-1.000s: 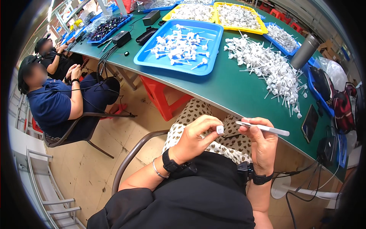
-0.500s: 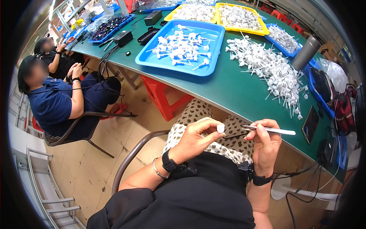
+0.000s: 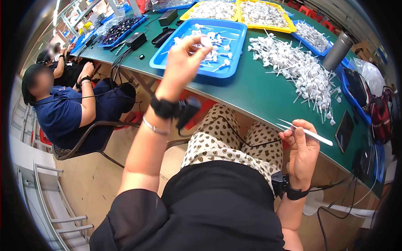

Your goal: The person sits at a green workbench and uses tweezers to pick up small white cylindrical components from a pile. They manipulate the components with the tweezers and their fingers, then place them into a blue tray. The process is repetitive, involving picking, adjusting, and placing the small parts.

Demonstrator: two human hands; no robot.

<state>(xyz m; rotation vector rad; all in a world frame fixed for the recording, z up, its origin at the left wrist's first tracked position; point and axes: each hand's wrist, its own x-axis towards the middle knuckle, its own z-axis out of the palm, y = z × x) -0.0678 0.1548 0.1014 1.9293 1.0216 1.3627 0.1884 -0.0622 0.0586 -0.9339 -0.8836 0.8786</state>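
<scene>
My left hand (image 3: 183, 62) reaches out over the blue tray (image 3: 235, 54), thumb and forefinger pinched round a small white plastic part (image 3: 206, 41), slightly blurred. Under and beside the hand, several white parts with thin stems (image 3: 224, 65) lie scattered in the tray. Over my lap, near the table's front edge, my right hand (image 3: 303, 152) is closed on a pair of metal tweezers (image 3: 315, 135). The tweezer tips point left and stand apart with nothing between them.
A heap of white stemmed parts (image 3: 301, 71) covers the table's right side. Yellow trays (image 3: 289, 26) of similar parts stand behind. A grey cylinder (image 3: 338, 51) and a phone (image 3: 344, 130) are at the right. Two people sit at the left. Cables hang near the table edge.
My left hand has moved forward and left from over my lap to above the blue tray, carrying the white part. My right hand, with the tweezers, has shifted slightly right.
</scene>
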